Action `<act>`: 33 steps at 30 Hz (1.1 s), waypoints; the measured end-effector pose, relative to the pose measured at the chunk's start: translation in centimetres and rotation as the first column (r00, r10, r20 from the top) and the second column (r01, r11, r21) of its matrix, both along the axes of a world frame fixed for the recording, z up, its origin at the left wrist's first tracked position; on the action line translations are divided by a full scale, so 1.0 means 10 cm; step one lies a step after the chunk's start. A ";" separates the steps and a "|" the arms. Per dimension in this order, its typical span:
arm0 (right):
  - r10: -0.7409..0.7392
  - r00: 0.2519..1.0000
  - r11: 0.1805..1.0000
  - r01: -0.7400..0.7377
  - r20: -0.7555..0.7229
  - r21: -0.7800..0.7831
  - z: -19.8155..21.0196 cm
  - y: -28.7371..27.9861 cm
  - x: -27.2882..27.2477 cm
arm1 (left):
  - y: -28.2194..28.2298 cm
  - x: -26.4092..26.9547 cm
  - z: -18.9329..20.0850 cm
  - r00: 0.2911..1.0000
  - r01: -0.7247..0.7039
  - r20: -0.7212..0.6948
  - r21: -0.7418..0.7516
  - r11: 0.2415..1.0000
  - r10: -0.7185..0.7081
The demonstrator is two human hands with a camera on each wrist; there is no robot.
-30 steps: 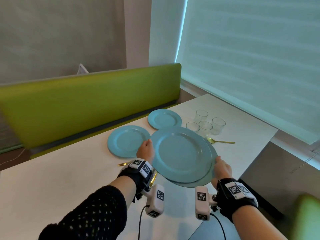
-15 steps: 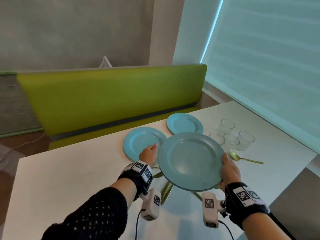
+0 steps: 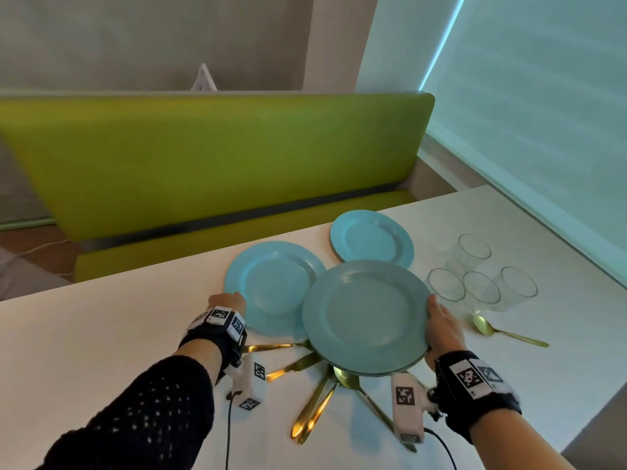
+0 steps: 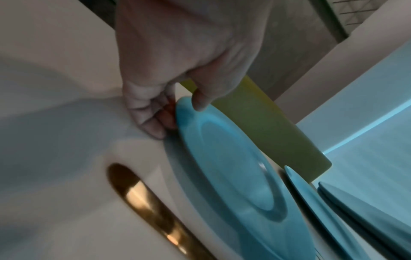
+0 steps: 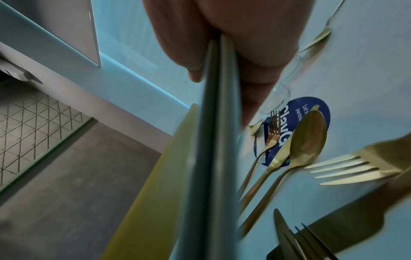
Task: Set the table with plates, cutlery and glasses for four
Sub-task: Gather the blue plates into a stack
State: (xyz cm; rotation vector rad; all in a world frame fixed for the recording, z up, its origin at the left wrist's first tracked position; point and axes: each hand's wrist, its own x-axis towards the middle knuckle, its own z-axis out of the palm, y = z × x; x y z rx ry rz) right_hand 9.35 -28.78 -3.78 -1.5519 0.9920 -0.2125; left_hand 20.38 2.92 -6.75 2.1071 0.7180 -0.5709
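Left hand [image 3: 226, 301] moved onto table plate [image 3: 271, 286] rim, pinching it, right hand [image 3: 442, 329] gripping raised plates [image 3: 364, 317].

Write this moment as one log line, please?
left hand: touches table plate rim | right hand: holds two stacked plates above cutlery | glasses: unplaced

Green bench [image 3: 217, 157], grey wall [image 3: 152, 39], window blind [image 3: 543, 96].

A dining booth, as in a café or canteen: a long green upholstered bench [image 3: 210, 154] runs along the far side of a white table [image 3: 84, 337], a blind-covered window [image 3: 543, 113] on the right.
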 end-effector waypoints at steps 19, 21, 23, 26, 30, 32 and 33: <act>0.119 0.986 0.992 -0.115 0.114 -0.043 0.71 0.72 0.30 | -0.20 -0.27 0.68 0.897 -0.129 0.295 -0.536 0.835 0.328; 0.108 0.985 0.993 -0.102 0.132 -0.053 0.72 0.77 0.29 | -0.21 -0.30 0.75 0.908 -0.132 0.272 -0.535 0.835 0.318; 0.110 0.988 0.991 -0.101 0.111 -0.088 0.70 0.81 0.27 | -0.21 -0.31 0.78 0.916 -0.128 0.263 -0.527 0.840 0.305; 0.114 0.992 0.980 -0.102 0.061 -0.173 0.67 0.83 0.25 | -0.20 -0.34 0.82 0.918 -0.134 0.251 -0.528 0.838 0.306; 0.137 0.990 0.950 -0.127 0.015 -0.287 0.65 0.82 0.29 | -0.21 -0.30 0.79 0.909 -0.167 0.235 -0.548 0.819 0.343; 0.150 0.989 0.943 -0.142 0.003 -0.302 0.62 0.83 0.34 | -0.24 -0.27 0.80 0.910 -0.184 0.206 -0.578 0.795 0.361; 0.157 0.987 0.942 -0.154 -0.013 -0.298 0.60 0.83 0.37 | -0.25 -0.26 0.81 0.908 -0.204 0.175 -0.613 0.764 0.382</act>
